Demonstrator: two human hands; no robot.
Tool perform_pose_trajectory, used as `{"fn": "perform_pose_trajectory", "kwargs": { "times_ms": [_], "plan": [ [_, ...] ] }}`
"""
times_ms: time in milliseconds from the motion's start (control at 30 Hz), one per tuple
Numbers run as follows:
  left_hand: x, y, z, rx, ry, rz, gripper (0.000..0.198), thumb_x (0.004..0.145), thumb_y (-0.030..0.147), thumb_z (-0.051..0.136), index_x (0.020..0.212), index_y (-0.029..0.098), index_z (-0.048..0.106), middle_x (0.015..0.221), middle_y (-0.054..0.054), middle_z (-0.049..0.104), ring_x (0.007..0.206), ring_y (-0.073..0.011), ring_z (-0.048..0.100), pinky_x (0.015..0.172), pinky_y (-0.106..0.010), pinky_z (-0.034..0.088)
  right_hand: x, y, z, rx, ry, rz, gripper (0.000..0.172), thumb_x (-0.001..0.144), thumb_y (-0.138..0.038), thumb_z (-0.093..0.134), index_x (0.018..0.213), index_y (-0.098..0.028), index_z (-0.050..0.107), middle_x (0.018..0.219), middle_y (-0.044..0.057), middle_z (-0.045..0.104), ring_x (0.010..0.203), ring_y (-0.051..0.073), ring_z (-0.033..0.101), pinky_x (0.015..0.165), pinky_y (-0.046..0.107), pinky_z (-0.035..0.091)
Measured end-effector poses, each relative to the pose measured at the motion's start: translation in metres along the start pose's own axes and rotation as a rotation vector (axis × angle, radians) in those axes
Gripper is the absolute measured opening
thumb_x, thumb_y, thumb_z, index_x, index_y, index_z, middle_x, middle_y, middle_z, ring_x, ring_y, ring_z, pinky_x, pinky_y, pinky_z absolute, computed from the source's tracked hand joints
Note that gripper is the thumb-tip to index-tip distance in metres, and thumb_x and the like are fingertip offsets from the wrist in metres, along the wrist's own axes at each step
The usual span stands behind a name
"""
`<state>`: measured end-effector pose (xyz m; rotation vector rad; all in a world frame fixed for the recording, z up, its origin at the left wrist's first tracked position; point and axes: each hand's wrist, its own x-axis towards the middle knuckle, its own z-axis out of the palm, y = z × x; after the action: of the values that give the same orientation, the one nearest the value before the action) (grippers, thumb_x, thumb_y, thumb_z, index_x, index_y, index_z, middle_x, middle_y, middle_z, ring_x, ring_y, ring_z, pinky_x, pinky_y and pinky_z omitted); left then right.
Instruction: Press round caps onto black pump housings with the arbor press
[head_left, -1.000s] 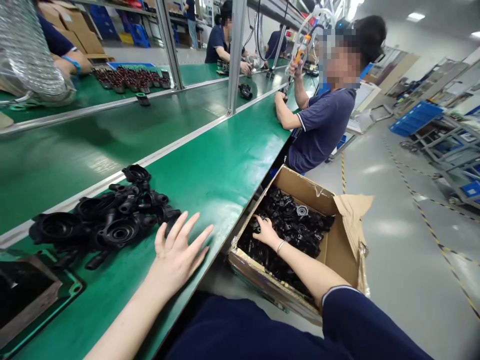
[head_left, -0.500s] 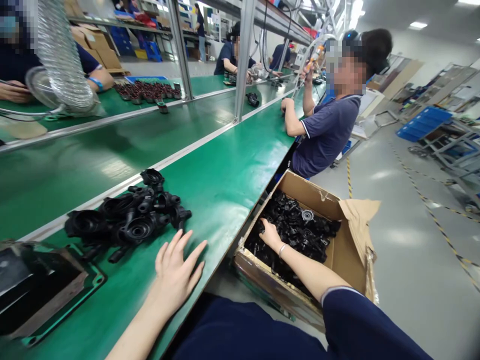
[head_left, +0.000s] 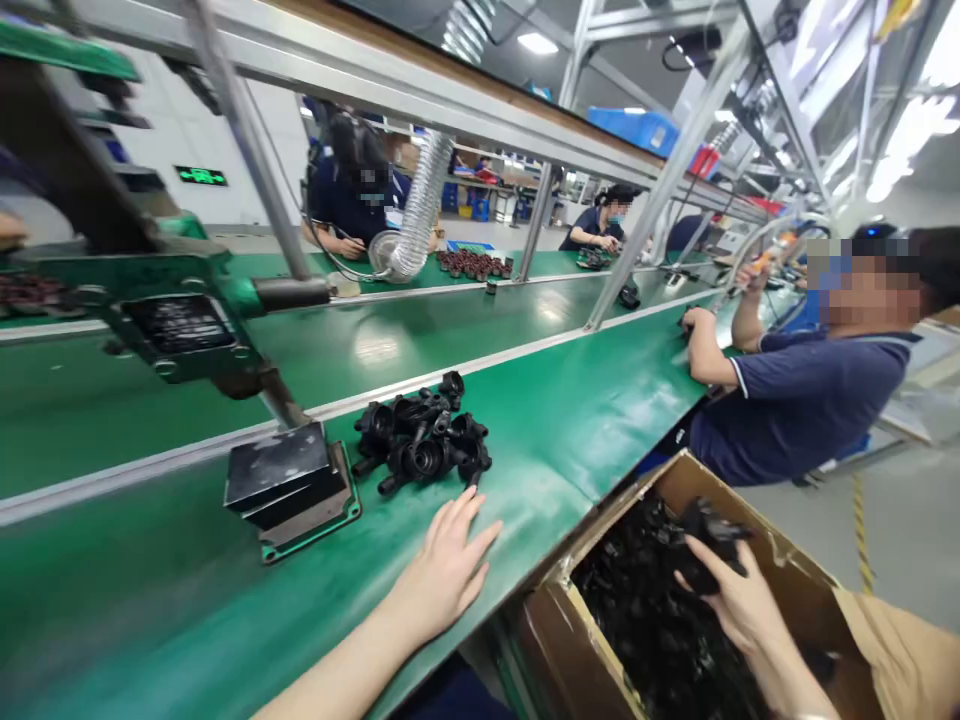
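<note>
My right hand holds a black plastic housing above the open cardboard box, its fingers wrapped round the lower side. More black parts fill the box below. On the green bench rests my left hand, fingers stretched and slightly apart, with nothing in it. Just past its fingertips lies a pile of black plastic housings, round openings and pipe stubs showing. Whether the fingertips touch the nearest housing I cannot tell.
Left of the pile stands a press-like machine over a dark block on a green-edged base. A metal post rises from the bench's far rail. A co-worker sits at the right; others work across the belt.
My right hand has come up from among the parts in the box, now with a housing in it. My left hand stays beside the pile. The view has swung left and upward.
</note>
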<state>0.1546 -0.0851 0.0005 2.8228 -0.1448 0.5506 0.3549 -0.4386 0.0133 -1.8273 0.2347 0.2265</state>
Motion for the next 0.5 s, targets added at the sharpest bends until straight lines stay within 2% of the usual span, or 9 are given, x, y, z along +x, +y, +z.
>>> {"fn": "perform_pose_trajectory", "kwargs": {
  "times_ms": [67, 100, 167, 233, 300, 367, 433, 500],
  "plan": [
    [0.003, 0.002, -0.001, -0.019, -0.028, -0.003, 0.045, 0.091, 0.025, 0.048, 0.136, 0.028, 0.047, 0.151, -0.012, 0.034, 0.146, -0.0316, 0.021, 0.113, -0.056, 0.031, 0.0, -0.044, 0.009, -0.052, -0.034, -0.193, 0.096, 0.051, -0.067, 0.072, 0.13, -0.029, 0.033, 0.131, 0.003, 0.046, 0.093, 0.008, 0.058, 0.071, 0.026, 0.059],
    [0.006, 0.003, -0.001, -0.025, -0.041, -0.011, 0.045, 0.091, 0.027, 0.048, 0.136, 0.029, 0.047, 0.153, -0.011, 0.032, 0.146, -0.0321, 0.019, 0.114, -0.058, 0.029, 0.001, -0.065, 0.024, -0.122, -0.08, -0.31, 0.092, 0.057, -0.066, 0.069, 0.132, -0.029, 0.032, 0.132, 0.003, 0.046, 0.096, 0.009, 0.058, 0.072, 0.023, 0.059],
    [0.013, 0.003, -0.001, -0.028, -0.057, -0.04, 0.045, 0.091, 0.033, 0.049, 0.136, 0.03, 0.047, 0.156, -0.01, 0.028, 0.147, -0.034, 0.017, 0.113, -0.062, 0.025, 0.008, -0.1, 0.07, -0.302, -0.211, -0.516, 0.083, 0.066, -0.061, 0.064, 0.134, -0.025, 0.035, 0.13, 0.005, 0.048, 0.101, 0.009, 0.057, 0.074, 0.017, 0.057],
    [0.019, 0.001, 0.001, -0.021, -0.063, -0.083, 0.048, 0.089, 0.04, 0.052, 0.136, 0.029, 0.047, 0.157, -0.012, 0.025, 0.147, -0.0363, 0.015, 0.113, -0.064, 0.024, 0.016, -0.124, 0.133, -0.443, -0.348, -0.606, 0.077, 0.068, -0.052, 0.067, 0.133, -0.022, 0.04, 0.125, 0.005, 0.051, 0.102, 0.008, 0.056, 0.078, 0.015, 0.056],
    [0.023, -0.003, 0.003, -0.01, -0.065, -0.12, 0.054, 0.087, 0.045, 0.055, 0.136, 0.026, 0.047, 0.156, -0.013, 0.026, 0.146, -0.0379, 0.016, 0.114, -0.063, 0.023, 0.022, -0.138, 0.199, -0.547, -0.477, -0.635, 0.068, 0.073, -0.044, 0.066, 0.132, -0.019, 0.043, 0.119, 0.006, 0.053, 0.1, 0.006, 0.055, 0.085, 0.018, 0.055],
    [0.023, -0.005, 0.003, -0.002, -0.07, -0.129, 0.056, 0.086, 0.045, 0.057, 0.136, 0.023, 0.047, 0.156, -0.014, 0.028, 0.146, -0.0379, 0.017, 0.115, -0.06, 0.022, 0.023, -0.145, 0.254, -0.648, -0.598, -0.663, 0.055, 0.081, -0.041, 0.059, 0.127, -0.013, 0.048, 0.114, 0.007, 0.055, 0.101, 0.004, 0.054, 0.093, 0.022, 0.053],
    [0.016, -0.004, -0.003, 0.0, -0.074, -0.119, 0.057, 0.086, 0.041, 0.058, 0.137, 0.021, 0.045, 0.156, -0.015, 0.027, 0.146, -0.0367, 0.015, 0.117, -0.058, 0.022, 0.02, -0.15, 0.294, -0.726, -0.693, -0.698, 0.047, 0.086, -0.041, 0.053, 0.121, -0.01, 0.051, 0.112, 0.008, 0.054, 0.106, 0.004, 0.052, 0.101, 0.025, 0.05],
    [0.002, 0.0, -0.015, -0.016, -0.088, -0.104, 0.06, 0.084, 0.036, 0.062, 0.139, 0.021, 0.042, 0.157, -0.017, 0.023, 0.147, -0.0358, 0.013, 0.117, -0.058, 0.023, 0.016, -0.155, 0.317, -0.775, -0.75, -0.741, 0.046, 0.088, -0.042, 0.05, 0.119, -0.009, 0.052, 0.114, 0.008, 0.053, 0.111, 0.005, 0.051, 0.107, 0.028, 0.048]
  ]
}}
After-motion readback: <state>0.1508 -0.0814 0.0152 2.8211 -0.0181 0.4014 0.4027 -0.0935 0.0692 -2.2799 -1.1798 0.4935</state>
